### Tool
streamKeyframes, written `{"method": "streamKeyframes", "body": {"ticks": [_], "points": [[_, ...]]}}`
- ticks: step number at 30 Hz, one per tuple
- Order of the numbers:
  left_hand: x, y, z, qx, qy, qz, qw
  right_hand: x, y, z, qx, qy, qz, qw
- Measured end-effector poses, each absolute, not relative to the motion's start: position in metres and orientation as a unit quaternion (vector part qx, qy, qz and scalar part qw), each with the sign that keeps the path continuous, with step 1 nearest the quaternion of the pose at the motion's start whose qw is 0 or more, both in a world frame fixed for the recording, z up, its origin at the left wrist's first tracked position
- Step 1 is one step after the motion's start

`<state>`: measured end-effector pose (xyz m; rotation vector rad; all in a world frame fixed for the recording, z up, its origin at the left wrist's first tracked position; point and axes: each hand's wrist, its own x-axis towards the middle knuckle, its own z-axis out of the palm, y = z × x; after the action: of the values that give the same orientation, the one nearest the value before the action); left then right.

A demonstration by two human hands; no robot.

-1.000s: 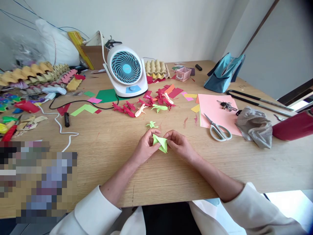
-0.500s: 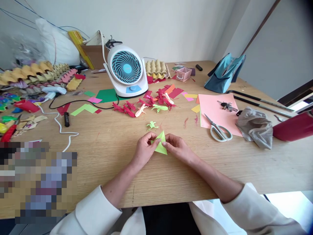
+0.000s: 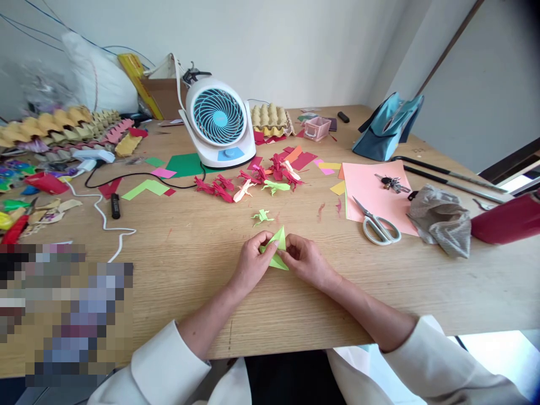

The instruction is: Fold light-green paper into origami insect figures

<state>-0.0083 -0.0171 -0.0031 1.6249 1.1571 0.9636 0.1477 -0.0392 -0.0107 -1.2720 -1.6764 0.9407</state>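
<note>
A light green folded paper [image 3: 277,261] with pointed corners is held just above the table, near the middle of the view. My left hand [image 3: 255,260] pinches its left side, thumb lying on top of the paper. From the other side my right hand [image 3: 307,260] grips the right edge between thumb and curled fingers. Both hands partly cover the folds. Just beyond them lies a small light green folded paper figure [image 3: 262,216]. Farther back, several red folded figures [image 3: 223,187] sit in a cluster with a green figure [image 3: 276,187] and cream ones.
White-handled scissors [image 3: 379,229] rest partly on a pink sheet [image 3: 363,191] with keys [image 3: 394,183]. A white fan [image 3: 220,121] stands at the back. Right are a grey cloth [image 3: 441,219] and a red bottle [image 3: 506,218]. Left are a black marker [image 3: 115,206] and a white cable [image 3: 103,216].
My right thumb has shifted slightly left and down along the paper, and its fingers are more curled. The green paper has tilted a little; both hands still hold it.
</note>
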Motion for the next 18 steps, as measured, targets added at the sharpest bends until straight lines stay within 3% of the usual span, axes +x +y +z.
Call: {"method": "streamKeyframes", "body": {"ticks": [7,10,18], "points": [[-0.017,-0.010,-0.004,0.600,0.438,0.403,0.534,0.157,-0.037,-0.010,-0.473,-0.650,0.397,0.443],[-0.020,-0.007,-0.003,0.605,0.421,0.380,0.559,0.165,-0.035,-0.007,-0.446,-0.681,0.316,0.488],[-0.020,-0.009,0.000,0.559,0.412,0.316,0.646,0.176,-0.031,-0.001,-0.340,-0.832,0.205,0.388]]}}
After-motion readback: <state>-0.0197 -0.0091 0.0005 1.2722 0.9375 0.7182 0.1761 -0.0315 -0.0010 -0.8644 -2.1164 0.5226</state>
